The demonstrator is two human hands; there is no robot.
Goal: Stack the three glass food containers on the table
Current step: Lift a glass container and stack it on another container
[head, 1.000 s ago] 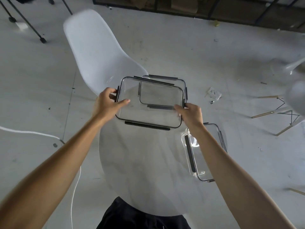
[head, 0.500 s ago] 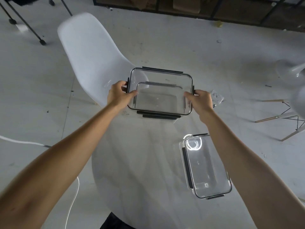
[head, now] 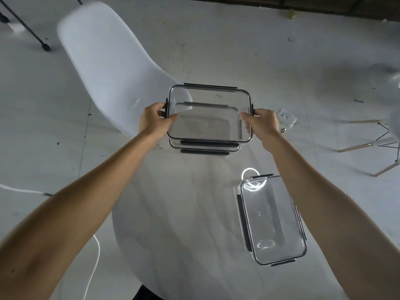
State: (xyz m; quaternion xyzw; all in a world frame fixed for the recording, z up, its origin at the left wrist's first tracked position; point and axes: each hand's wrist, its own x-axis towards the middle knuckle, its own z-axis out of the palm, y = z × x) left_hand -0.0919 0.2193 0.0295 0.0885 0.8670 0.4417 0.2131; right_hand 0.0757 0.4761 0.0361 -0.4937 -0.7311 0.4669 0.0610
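The floor (head: 238,40) is pale and scuffed, and on it stands the round white table (head: 184,213), the landmark here. Beyond the table's far left edge stands a white moulded chair (head: 104,68), its seat reaching just behind the table's rim. At the far edge of the table, the large glass container (head: 208,114) sits on top of a second glass container (head: 205,149), of which only the near rim and dark clips show below it; whether the upper one is fully resting on the lower cannot be told. The left hand (head: 154,121) has its grip closed on the large container's left side, thumb on the lid and fingers around the clip, and the right hand (head: 263,125) has its grip closed on the right side in the same way. The third glass container (head: 272,219) lies alone on the table's near right part, well apart from the stack, its long side running away from the person, partly behind the right forearm. A white cable (head: 93,267) trails over the floor left of the table. A small clear packet (head: 286,116) lies on the floor just past the table's far right edge.
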